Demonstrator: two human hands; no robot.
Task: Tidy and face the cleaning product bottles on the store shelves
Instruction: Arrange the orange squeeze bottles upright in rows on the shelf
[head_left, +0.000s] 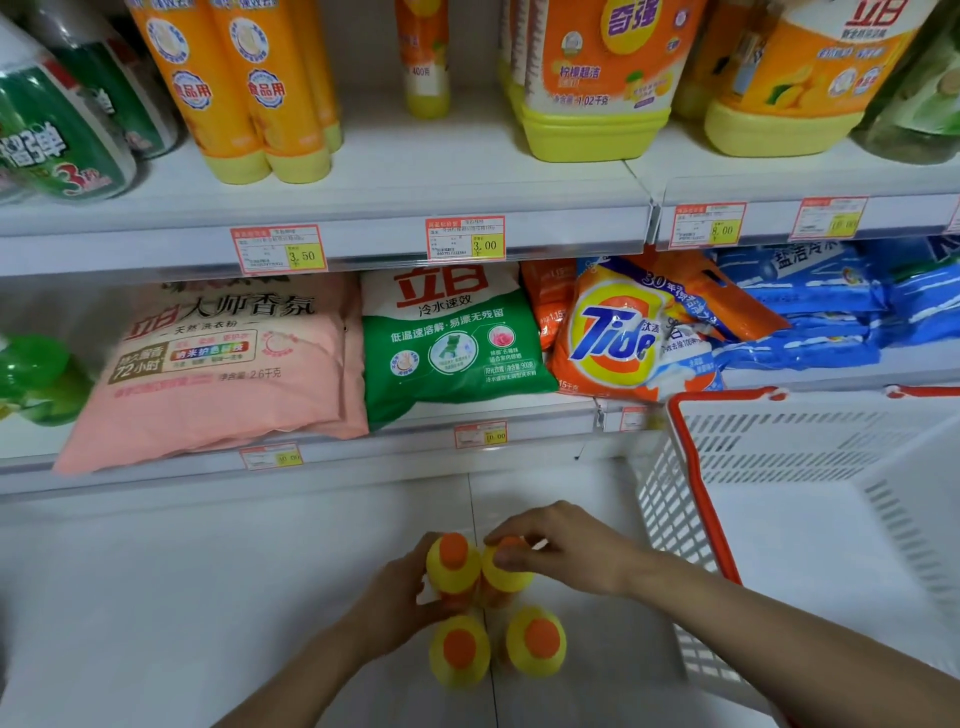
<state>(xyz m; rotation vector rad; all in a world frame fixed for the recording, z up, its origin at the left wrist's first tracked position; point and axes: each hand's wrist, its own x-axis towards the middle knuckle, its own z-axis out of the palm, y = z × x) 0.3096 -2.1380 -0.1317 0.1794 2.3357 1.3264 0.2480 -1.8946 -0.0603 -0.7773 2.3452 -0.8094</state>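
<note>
Bottom shelf (208, 597) | step — squaring four bottles | left hand (392, 597) grasps back-left bottle (453, 566), right hand (566, 551) pinches back-right bottle (506, 571) | next — align with front pair (496, 647)

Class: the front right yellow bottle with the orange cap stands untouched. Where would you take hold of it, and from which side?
Probably from above: grip the front right bottle around its shoulder just below the orange cap. It stands upright, with another bottle close on its left.

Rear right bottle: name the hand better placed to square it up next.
Right. The right hand already has its fingers on the rear right bottle; the left hand is cupping the rear left bottle.
</note>
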